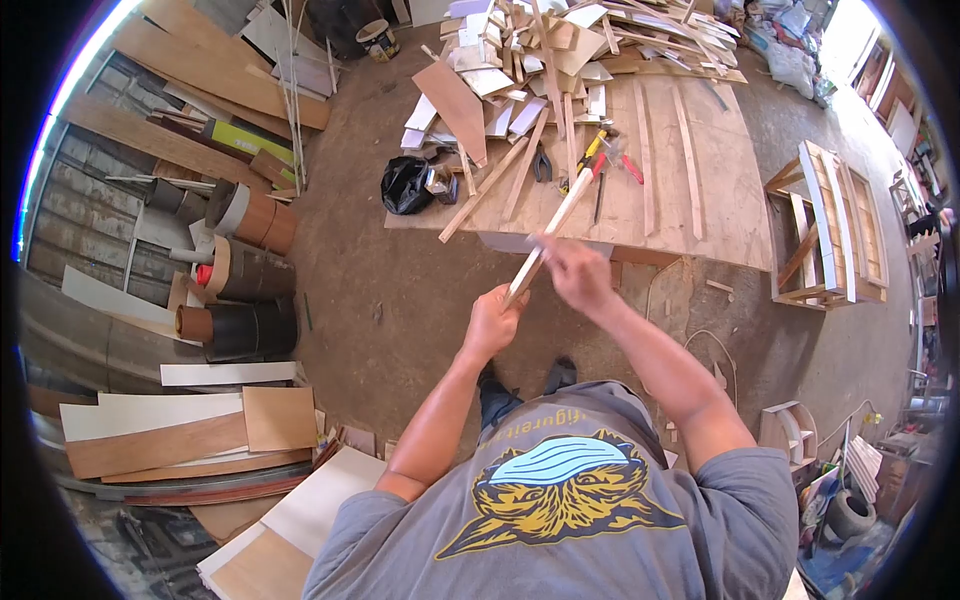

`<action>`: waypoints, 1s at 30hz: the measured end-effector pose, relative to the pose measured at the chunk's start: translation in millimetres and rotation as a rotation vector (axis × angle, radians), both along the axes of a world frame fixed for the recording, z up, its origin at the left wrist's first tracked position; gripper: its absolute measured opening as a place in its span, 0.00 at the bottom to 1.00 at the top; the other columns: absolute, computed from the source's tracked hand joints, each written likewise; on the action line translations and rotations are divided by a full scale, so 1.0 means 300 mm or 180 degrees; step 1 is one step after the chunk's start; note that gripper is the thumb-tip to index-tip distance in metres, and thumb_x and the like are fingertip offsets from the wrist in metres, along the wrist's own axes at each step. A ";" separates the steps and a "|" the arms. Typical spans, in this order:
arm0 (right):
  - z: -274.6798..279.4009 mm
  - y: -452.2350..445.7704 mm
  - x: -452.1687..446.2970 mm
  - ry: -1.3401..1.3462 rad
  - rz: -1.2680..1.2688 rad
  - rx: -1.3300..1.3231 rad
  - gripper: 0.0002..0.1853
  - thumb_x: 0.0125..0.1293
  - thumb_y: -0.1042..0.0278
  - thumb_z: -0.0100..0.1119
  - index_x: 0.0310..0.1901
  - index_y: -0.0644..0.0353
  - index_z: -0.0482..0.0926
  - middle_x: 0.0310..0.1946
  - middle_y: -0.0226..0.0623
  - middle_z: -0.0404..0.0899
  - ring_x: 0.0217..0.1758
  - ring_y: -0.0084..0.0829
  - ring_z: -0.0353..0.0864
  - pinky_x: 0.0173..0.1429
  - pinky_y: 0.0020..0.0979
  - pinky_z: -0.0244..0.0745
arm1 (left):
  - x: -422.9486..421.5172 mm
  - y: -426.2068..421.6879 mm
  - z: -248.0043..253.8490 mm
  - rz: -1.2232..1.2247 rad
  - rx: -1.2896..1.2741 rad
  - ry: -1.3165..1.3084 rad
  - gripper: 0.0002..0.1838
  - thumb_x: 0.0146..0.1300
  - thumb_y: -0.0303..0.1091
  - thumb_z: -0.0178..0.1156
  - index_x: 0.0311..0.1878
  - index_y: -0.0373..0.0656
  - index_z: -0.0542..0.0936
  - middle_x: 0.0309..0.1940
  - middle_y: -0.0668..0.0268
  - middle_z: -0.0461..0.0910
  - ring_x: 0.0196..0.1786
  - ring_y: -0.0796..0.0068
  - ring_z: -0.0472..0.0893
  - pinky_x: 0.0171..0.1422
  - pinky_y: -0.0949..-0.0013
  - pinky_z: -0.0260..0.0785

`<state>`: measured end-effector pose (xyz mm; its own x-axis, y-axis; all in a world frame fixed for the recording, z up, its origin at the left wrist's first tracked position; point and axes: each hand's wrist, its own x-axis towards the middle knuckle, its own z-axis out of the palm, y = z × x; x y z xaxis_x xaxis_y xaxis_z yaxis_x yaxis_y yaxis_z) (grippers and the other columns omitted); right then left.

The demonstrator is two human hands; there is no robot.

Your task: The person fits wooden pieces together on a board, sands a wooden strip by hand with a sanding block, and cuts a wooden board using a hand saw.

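Observation:
My left hand (490, 322) is closed round the near end of a narrow wooden strip (566, 209). The strip slants up and away from me, its far end over the worktable by the tools. My right hand (578, 276) is at the strip's right side, a little past my left hand, with curled fingers and the fingertips against or just over the wood. The fingertips are slightly blurred, and I cannot make out what they hold. Near the strip's far end lie a hammer (592, 148), red-handled pliers (630, 168) and dark pliers (542, 164).
The plywood worktable (720, 190) carries loose wooden strips (688, 160), a heap of offcuts (520, 60) and a black bag (406, 185). On the right stands a wooden frame (830, 225). Rolls of material (250, 270) and boards (170, 430) are on the left.

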<state>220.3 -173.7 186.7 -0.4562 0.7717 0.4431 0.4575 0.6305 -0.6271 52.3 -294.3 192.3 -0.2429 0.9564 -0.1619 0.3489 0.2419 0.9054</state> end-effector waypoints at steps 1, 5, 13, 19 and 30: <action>0.002 -0.040 -0.008 -0.0063 0.0384 0.0013 0.19 0.71 0.65 0.65 0.63 0.42 0.85 0.41 0.39 0.90 0.41 0.39 0.91 0.41 0.40 0.85 | 0.004 0.004 -0.018 0.0027 0.0077 -0.0050 0.08 0.73 0.32 0.63 0.42 0.35 0.82 0.24 0.69 0.74 0.32 0.81 0.69 0.37 0.67 0.68; 0.021 -0.018 0.022 0.0075 0.0517 0.0065 0.18 0.72 0.66 0.65 0.62 0.41 0.86 0.48 0.38 0.91 0.46 0.38 0.92 0.45 0.38 0.87 | -0.009 -0.008 -0.044 -0.0118 0.0217 -0.0234 0.09 0.75 0.33 0.63 0.44 0.36 0.82 0.27 0.74 0.74 0.34 0.84 0.68 0.37 0.71 0.65; -0.010 0.279 0.143 0.0496 -0.1093 -0.0444 0.17 0.78 0.66 0.58 0.64 0.44 0.85 0.53 0.39 0.90 0.52 0.34 0.91 0.55 0.35 0.85 | 0.012 -0.094 -0.009 -0.0285 0.0238 -0.0323 0.13 0.77 0.36 0.64 0.52 0.34 0.84 0.27 0.73 0.74 0.34 0.82 0.68 0.38 0.71 0.67; -0.063 0.078 0.066 0.0398 -0.0148 -0.0264 0.17 0.74 0.64 0.63 0.63 0.48 0.85 0.49 0.43 0.90 0.48 0.43 0.91 0.51 0.41 0.84 | -0.003 -0.089 -0.019 -0.0221 0.0090 -0.0016 0.11 0.78 0.35 0.63 0.49 0.35 0.83 0.29 0.78 0.72 0.35 0.84 0.67 0.39 0.73 0.65; -0.029 0.039 0.034 0.0897 0.0208 -0.0937 0.17 0.75 0.70 0.63 0.63 0.55 0.84 0.51 0.42 0.90 0.50 0.35 0.91 0.56 0.32 0.84 | 0.009 -0.062 -0.056 0.0338 0.0274 0.0138 0.18 0.79 0.41 0.61 0.59 0.36 0.83 0.32 0.53 0.83 0.35 0.65 0.82 0.45 0.64 0.74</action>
